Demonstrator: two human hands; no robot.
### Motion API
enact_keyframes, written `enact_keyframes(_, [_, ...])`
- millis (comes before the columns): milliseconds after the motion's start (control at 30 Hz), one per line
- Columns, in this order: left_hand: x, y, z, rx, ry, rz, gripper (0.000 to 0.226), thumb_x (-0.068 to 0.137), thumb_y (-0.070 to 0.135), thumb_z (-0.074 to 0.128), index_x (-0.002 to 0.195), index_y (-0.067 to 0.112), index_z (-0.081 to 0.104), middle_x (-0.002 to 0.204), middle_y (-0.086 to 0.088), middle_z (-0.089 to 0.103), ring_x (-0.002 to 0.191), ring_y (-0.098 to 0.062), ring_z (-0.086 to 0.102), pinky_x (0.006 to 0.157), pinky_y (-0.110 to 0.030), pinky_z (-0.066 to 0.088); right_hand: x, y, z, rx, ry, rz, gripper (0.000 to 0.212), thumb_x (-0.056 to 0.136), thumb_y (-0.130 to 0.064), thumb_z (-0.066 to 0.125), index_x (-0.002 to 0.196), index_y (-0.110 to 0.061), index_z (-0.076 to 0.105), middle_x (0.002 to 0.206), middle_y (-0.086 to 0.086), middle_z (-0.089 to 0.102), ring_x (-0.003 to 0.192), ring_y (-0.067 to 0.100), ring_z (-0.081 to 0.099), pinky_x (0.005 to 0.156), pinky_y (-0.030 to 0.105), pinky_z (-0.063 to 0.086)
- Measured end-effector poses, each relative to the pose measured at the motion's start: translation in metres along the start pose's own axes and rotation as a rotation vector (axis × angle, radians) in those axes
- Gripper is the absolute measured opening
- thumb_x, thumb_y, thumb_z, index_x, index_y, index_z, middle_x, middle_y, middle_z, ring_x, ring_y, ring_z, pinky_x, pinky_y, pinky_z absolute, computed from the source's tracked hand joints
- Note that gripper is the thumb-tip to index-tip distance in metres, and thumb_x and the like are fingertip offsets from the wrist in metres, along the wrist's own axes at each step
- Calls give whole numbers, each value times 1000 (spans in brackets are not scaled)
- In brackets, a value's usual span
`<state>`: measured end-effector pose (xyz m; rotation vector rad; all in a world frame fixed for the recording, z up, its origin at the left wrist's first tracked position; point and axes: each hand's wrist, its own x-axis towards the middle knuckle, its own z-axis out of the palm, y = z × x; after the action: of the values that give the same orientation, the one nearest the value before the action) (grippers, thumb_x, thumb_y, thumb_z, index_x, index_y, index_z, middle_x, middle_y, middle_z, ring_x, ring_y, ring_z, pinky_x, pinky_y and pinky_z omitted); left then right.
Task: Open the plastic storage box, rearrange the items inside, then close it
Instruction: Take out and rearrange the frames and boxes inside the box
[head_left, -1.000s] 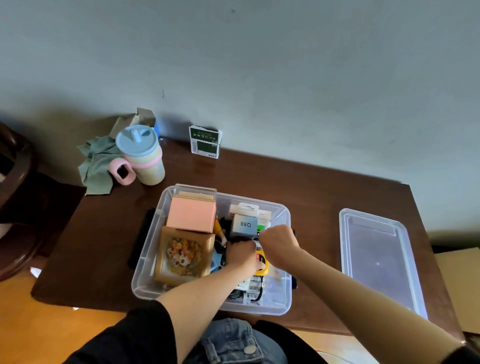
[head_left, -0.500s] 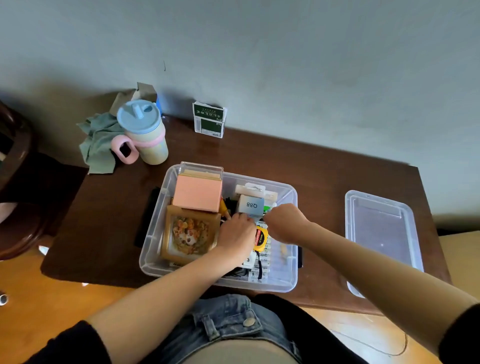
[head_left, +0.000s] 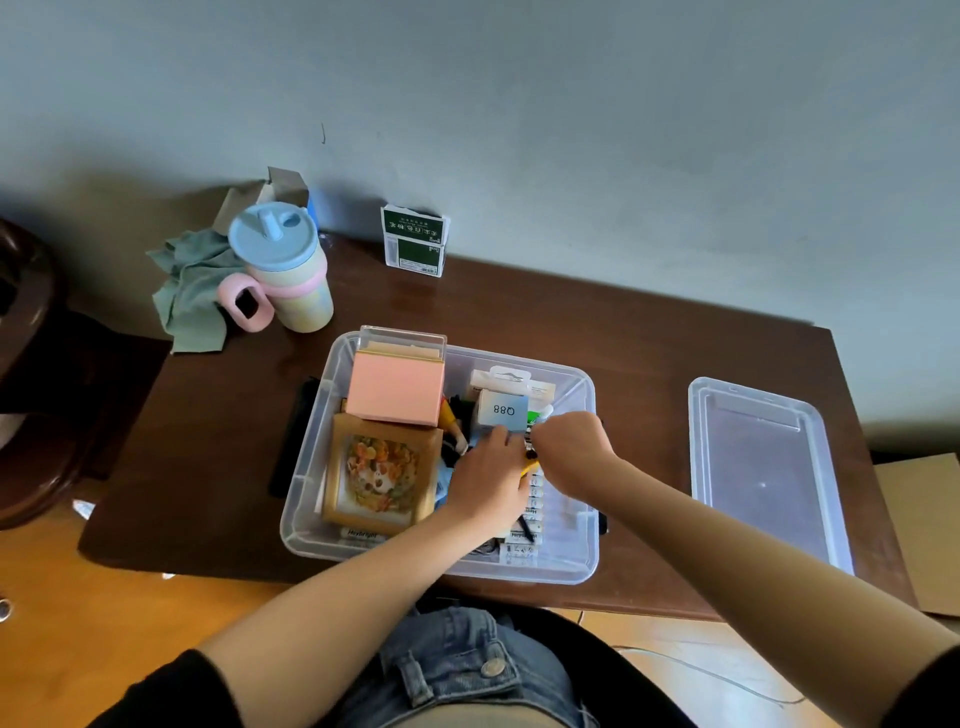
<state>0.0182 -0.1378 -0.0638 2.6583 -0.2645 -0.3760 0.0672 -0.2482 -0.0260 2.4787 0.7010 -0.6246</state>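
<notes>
Mid-rearranging, lid off

Storage box (head_left: 311, 499) sits open at table centre, lid (head_left: 763, 467) at three o'clock. My left hand (head_left: 488, 488) and right hand (head_left: 571, 441) curl among items; exact hold unclear. Closing remains.

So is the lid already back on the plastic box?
No, the lid lies flat on the table to the right of the open storage box, while both hands reach inside the box.

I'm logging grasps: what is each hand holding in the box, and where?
Cannot be told: both the left hand and right hand curl among items, fingers hidden.
</notes>
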Motion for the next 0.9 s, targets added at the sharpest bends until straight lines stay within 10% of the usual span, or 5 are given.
enact_keyframes(300, [-7,-14,-75,277,192,162,22,66,6,77,80,11,61,78,-11,56,45,-25,55,36,-21,29,6,-8,5,-65,-38,-30,15,87,-2,51,80,-15,53,75,-5,56,66,12,55,44,22,20])
enact_keyframes(567, [12,-9,-48,197,225,-71,27,92,1,50,117,8,43,128,-16,37,99,-26,53,73,-30,51,12,-18,19,-38,-51,-82,17,87,-1,53,88,-16,60,87,-1,63,82,17,62,47,22,27])
enact_keyframes(900, [-2,-30,-40,46,224,139,18,77,-11,65,87,4,61,99,-12,52,69,-21,55,47,-21,39,23,-20,22,63,-35,71,23,86,3,52,101,-10,63,100,3,66,94,21,64,64,25,40])
